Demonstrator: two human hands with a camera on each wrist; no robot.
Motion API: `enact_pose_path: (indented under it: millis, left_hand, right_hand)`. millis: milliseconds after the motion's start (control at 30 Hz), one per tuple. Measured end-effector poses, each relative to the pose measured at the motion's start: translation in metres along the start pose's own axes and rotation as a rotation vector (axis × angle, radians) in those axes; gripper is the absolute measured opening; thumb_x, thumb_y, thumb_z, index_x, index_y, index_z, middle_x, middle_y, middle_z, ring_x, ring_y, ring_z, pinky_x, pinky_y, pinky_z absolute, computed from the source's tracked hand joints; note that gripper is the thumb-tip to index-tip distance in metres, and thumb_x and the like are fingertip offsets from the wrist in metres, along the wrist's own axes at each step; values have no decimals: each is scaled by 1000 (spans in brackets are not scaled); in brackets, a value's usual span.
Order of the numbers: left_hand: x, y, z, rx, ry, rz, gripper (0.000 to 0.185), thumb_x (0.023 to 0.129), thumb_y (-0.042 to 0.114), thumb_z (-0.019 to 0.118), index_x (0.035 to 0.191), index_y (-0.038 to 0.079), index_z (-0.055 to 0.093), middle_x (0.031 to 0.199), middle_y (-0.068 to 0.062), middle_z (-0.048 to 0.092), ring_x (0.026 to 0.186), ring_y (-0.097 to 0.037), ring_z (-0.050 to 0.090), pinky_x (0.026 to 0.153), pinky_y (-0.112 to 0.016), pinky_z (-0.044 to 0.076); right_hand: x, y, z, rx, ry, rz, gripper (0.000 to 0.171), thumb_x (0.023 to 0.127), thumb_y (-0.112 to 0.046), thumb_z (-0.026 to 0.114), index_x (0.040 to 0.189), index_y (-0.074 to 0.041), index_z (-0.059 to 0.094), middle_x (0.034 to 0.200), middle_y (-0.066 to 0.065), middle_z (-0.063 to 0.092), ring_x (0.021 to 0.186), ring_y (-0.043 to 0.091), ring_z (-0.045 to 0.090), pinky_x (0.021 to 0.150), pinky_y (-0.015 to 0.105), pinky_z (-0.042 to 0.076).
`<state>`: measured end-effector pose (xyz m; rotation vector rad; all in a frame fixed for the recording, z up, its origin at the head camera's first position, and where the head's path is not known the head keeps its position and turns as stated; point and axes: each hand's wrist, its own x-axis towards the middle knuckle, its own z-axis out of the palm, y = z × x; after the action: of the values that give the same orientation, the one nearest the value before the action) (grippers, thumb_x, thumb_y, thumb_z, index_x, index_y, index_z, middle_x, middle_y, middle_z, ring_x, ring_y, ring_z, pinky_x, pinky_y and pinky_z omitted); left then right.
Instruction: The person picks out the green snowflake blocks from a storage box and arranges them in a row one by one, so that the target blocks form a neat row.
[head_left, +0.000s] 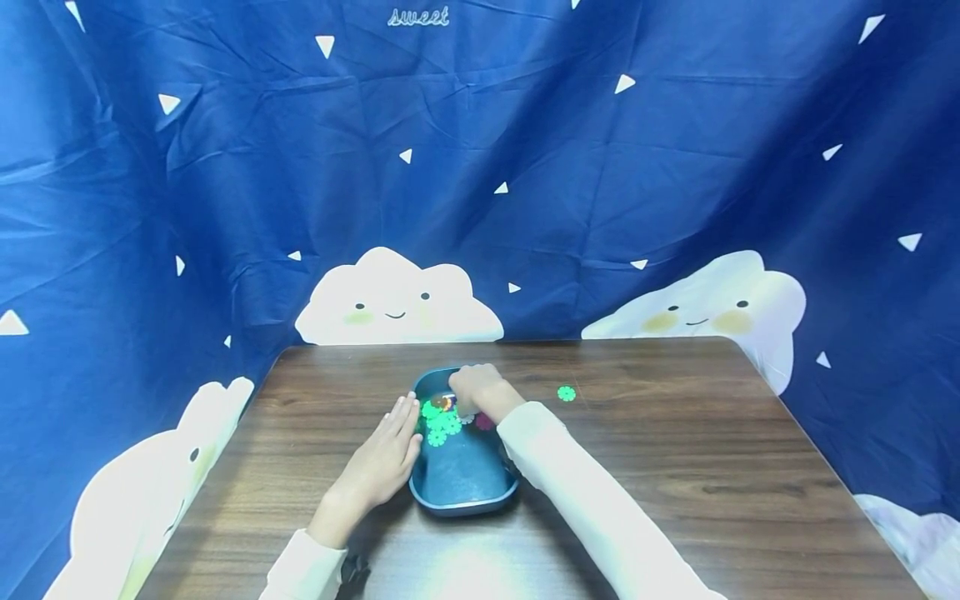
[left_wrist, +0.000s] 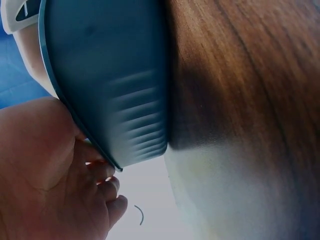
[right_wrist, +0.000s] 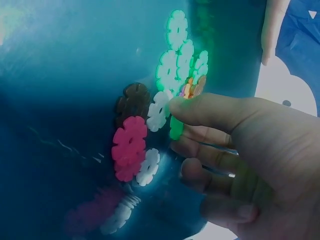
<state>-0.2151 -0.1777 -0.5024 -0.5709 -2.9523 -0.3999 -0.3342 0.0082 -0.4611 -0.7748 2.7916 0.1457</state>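
The wooden table (head_left: 675,467) stretches bare and wide to my right and in front of the blue tray (head_left: 461,487), which sits near the table's near edge, well in from both sides; the blue cloud curtain (head_left: 525,167) hangs just behind the far edge. One green snowflake disc (head_left: 566,393) lies alone on the wood, right of the tray and apart from it.

My left hand (head_left: 378,462) lies flat with straight fingers against the tray's left outer wall — the wrist view shows my fingertips (left_wrist: 107,172) just at its rim, gripping nothing.

My right hand (head_left: 480,387) is down inside the tray's far end, thumb and curled fingers (right_wrist: 200,112) pinching a small stack of discs (right_wrist: 189,90) — green, orange, purple edges showing.

Loose discs sit on the tray floor beside that pinch: bright green discs (right_wrist: 175,60), a white disc (right_wrist: 159,111), a pink disc (right_wrist: 129,145), a brown disc (right_wrist: 132,97)
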Motion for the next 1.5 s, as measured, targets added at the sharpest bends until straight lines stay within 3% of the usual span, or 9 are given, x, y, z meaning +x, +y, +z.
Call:
enact_pose_path:
  millis: [533,1000,1500]
  left_hand:
    - [-1,1,1,5,48,20,55,104,25,42,153,1,29,162,-15,24,150,-31,24,121,-48,26]
    - [-1,1,-1,0,35,13,56,105,26,42,153,2,28,163,-14,23,150,-30,24,122,-47,25]
    - [-1,2,-1,-1,20,1,57,105,27,40,155,4,24,164,-12,20,151,-28,21,122,-46,24]
  right_hand:
    - [-16,17,-9,94,57,-21,13,86,-31,70,87,-21,62,76,-5,59,66,12,55,57,27,48]
    - [-49,48,-20,163,182,-52,30,84,-35,73,107,-17,66,96,-5,61,81,13,56,74,34,52]
    - [-85,104,-25,163,321,2,22,84,-37,69,99,-21,65,88,-7,56,74,16,53,62,32,44]
